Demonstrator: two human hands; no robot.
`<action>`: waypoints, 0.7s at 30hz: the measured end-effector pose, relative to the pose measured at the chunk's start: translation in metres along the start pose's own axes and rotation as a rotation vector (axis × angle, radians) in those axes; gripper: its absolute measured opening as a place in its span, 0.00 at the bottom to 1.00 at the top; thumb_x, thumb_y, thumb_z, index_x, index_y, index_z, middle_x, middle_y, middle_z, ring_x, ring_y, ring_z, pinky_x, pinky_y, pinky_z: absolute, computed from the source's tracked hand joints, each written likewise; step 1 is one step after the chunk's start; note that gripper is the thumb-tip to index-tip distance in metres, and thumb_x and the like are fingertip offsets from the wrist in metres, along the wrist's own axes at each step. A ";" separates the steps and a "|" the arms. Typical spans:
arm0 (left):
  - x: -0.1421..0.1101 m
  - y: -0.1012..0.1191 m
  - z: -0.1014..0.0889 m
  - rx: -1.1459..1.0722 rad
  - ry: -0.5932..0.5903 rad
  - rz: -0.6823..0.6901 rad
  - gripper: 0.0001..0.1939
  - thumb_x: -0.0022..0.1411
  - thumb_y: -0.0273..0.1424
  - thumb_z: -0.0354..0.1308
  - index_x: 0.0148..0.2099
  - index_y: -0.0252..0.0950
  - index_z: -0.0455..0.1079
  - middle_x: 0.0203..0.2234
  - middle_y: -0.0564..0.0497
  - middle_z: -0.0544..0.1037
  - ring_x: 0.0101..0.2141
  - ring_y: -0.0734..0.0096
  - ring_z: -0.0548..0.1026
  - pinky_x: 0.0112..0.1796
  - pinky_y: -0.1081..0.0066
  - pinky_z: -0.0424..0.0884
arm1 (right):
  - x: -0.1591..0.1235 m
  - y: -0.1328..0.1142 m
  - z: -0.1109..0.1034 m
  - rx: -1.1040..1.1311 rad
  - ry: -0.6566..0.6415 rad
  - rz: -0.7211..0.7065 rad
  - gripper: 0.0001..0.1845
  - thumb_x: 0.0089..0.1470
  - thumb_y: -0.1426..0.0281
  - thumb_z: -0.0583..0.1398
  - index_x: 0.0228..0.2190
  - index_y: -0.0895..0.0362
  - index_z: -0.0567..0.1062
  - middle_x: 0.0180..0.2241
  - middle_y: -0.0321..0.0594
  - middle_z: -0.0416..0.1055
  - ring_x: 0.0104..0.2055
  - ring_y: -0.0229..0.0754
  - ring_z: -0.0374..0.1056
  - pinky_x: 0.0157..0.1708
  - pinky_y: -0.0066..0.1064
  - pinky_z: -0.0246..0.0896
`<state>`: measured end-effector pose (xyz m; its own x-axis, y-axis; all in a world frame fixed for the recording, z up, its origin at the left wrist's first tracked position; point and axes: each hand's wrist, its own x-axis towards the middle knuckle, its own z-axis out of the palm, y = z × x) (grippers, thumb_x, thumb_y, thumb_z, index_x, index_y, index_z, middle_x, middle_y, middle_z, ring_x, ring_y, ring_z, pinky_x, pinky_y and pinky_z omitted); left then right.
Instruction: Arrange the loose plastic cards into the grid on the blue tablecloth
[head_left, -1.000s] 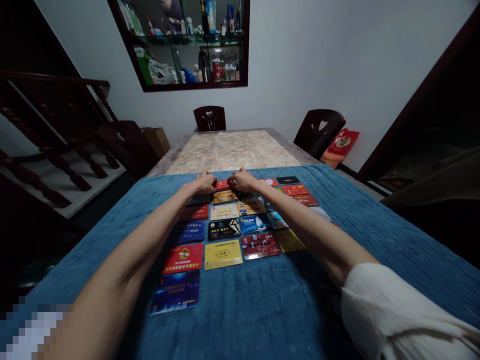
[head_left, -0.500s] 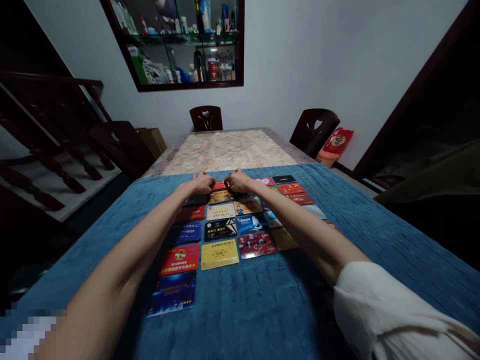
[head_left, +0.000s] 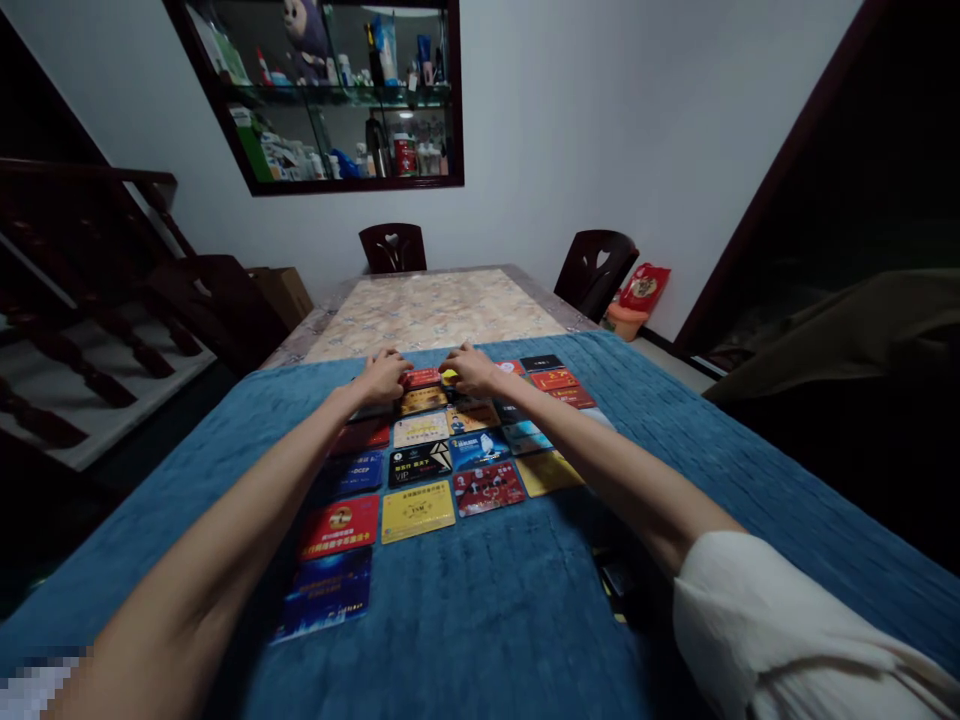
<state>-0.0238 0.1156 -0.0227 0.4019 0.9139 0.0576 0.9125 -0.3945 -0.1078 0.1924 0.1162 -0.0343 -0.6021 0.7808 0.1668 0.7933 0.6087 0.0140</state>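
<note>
Rows of plastic cards lie face up on a blue cloth. At the far row, my left hand is at the left edge of a red card, its fingers loosely bent and apart. Across a small gap, my right hand has its fingers curled down over a yellow card, mostly covered by them. Nearer me are a gold card, a black VIP card, a yellow YSM card and a dark blue card. My forearms hide parts of the outer columns.
Beyond the cloth the patterned tabletop continues. Dark wooden chairs stand around it. Small dark items lie by my right forearm, partly in shadow. A red bag sits in an orange bin at the right.
My right hand has shifted slightly away from the red card, and yellow now shows by its fingertips. The left hand's fingers have loosened at the red card. The view has turned a little right.
</note>
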 end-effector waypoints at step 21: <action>-0.092 0.126 -0.010 -0.081 0.297 0.156 0.12 0.62 0.23 0.50 0.38 0.37 0.75 0.39 0.41 0.78 0.48 0.51 0.67 0.46 0.53 0.64 | -0.147 0.013 -0.017 0.063 0.176 -0.042 0.10 0.62 0.72 0.56 0.37 0.56 0.78 0.40 0.44 0.75 0.46 0.48 0.60 0.41 0.34 0.50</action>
<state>0.0546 -0.0192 -0.0321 0.5304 0.7788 0.3347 0.8368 -0.5443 -0.0596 0.2930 0.0073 -0.0422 -0.6054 0.7210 0.3372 0.7570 0.6525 -0.0360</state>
